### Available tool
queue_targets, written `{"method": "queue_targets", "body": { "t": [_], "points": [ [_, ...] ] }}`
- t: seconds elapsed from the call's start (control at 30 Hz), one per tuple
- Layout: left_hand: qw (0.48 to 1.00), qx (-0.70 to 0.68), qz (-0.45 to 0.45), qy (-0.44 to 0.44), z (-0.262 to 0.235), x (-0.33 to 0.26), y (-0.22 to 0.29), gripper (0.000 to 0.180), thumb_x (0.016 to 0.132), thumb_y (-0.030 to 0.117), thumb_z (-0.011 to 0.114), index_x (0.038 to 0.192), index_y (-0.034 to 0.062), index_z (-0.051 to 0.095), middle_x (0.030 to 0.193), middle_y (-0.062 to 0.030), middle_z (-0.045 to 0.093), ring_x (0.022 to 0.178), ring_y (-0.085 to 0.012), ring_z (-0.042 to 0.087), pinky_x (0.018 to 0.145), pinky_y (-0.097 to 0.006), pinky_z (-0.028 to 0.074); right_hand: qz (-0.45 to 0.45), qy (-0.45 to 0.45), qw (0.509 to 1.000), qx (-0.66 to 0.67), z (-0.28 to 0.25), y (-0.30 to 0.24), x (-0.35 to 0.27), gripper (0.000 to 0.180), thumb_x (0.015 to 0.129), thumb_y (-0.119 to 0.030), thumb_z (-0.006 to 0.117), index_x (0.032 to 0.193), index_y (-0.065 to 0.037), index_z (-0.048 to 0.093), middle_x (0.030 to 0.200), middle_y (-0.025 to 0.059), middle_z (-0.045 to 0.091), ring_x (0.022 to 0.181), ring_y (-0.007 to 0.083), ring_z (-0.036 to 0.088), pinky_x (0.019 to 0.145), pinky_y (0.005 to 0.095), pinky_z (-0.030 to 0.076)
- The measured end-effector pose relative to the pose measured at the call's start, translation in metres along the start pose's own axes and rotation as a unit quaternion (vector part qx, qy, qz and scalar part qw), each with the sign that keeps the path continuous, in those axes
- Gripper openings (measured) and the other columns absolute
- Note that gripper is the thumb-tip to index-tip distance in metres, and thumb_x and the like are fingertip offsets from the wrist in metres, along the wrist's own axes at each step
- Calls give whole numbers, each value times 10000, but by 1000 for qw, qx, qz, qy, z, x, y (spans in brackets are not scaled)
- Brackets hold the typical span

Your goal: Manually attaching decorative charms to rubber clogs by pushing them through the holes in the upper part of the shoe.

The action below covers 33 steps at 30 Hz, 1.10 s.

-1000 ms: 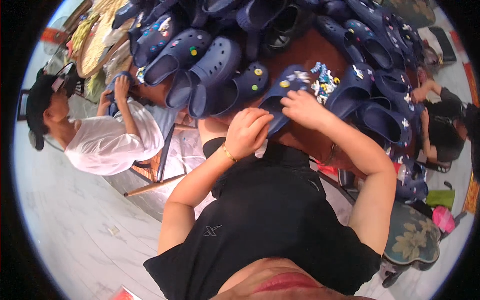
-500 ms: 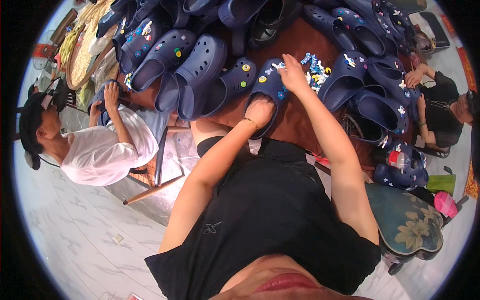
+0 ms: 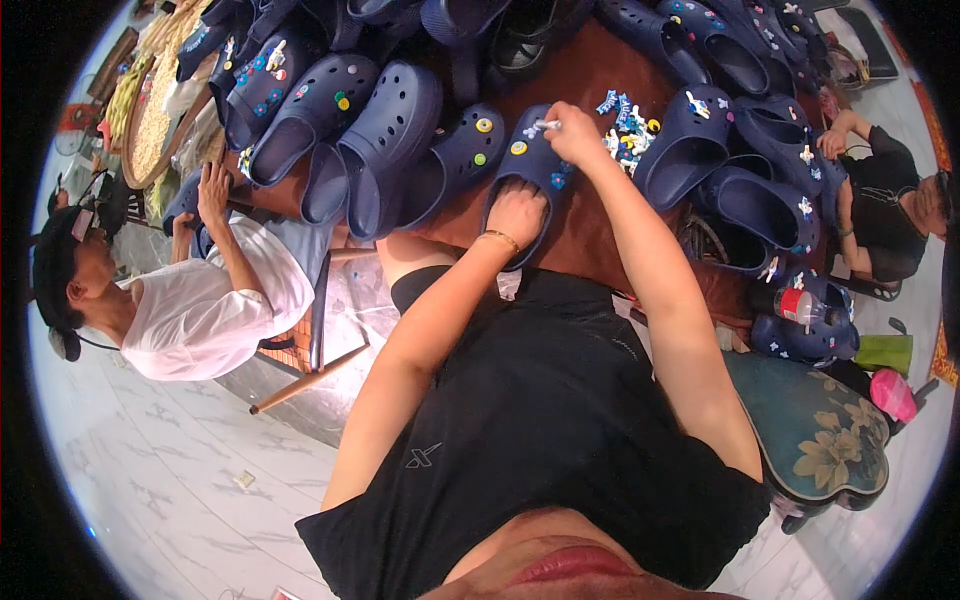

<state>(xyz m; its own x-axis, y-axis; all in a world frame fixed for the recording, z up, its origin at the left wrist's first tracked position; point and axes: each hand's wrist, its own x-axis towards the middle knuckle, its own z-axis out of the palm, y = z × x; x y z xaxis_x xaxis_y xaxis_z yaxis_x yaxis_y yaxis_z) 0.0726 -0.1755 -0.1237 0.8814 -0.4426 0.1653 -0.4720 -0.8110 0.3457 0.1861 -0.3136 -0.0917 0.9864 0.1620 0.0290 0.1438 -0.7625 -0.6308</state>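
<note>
A dark blue clog (image 3: pixel 530 150) with several charms on its upper stands on the reddish-brown tabletop in front of me. My left hand (image 3: pixel 517 217) reaches through its opening, and the fingers disappear under the upper. Over the right side of the toe, my right hand (image 3: pixel 577 138) pinches a small white shoe charm (image 3: pixel 548 125) against the perforated top. Loose charms (image 3: pixel 630 135), mostly white with blue and yellow, lie in a heap to the right of this hand. Another clog (image 3: pixel 462 160), bearing yellow and green round charms, sits close on the left.
More blue clogs (image 3: pixel 390 130) crowd the table (image 3: pixel 600 235) on the left, far side and right. A person in white (image 3: pixel 200 300) sits at left, handling a clog; a person in black (image 3: pixel 885 200) sits at right. A floral-patterned stool (image 3: pixel 800 430) stands at lower right.
My right hand has shifted slightly left and its fingers have drawn together in a pinch on the white charm at the clog's upper. The left hand stays inside the clog.
</note>
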Motion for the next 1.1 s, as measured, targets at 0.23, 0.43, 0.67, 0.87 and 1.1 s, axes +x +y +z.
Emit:
{"method": "queue_targets", "body": {
  "t": [0.23,0.43,0.67,0.87,1.1],
  "points": [
    [1000,-23,1,18,2,-1,0,158,765,139,475,784,55,607,827,-162,578,808,-317,573,754,-430,440,0,110,991,77,-21,32,-9,184,722,-99,593,889,-31,563,886,160,572,854,298,565,778,365,441],
    [995,2,-38,-91,6,4,-1,160,753,136,476,767,57,614,826,-173,588,800,-325,573,764,-436,435,-96,78,986,-109,12,21,-39,171,763,-65,467,840,19,594,871,217,563,888,355,526,759,441,443],
    [997,74,37,3,-1,-2,-9,153,747,147,497,716,54,614,805,-163,590,782,-327,571,740,-425,441,40,54,994,-84,4,-14,-25,218,693,-134,599,839,28,597,938,227,567,933,363,540,807,412,467],
    [999,40,8,-30,6,5,-2,187,758,159,455,697,55,598,777,-162,588,763,-315,581,736,-430,445,4,-81,993,-88,-1,22,-2,330,618,-243,677,816,14,614,898,209,598,880,355,580,772,419,467],
    [999,38,5,-6,-1,-2,-3,183,751,147,465,733,35,609,842,-171,578,854,-322,555,822,-436,406,9,-69,996,-53,3,-6,-22,228,649,-187,633,777,-21,546,785,192,597,815,363,583,715,444,450]
  ]
}}
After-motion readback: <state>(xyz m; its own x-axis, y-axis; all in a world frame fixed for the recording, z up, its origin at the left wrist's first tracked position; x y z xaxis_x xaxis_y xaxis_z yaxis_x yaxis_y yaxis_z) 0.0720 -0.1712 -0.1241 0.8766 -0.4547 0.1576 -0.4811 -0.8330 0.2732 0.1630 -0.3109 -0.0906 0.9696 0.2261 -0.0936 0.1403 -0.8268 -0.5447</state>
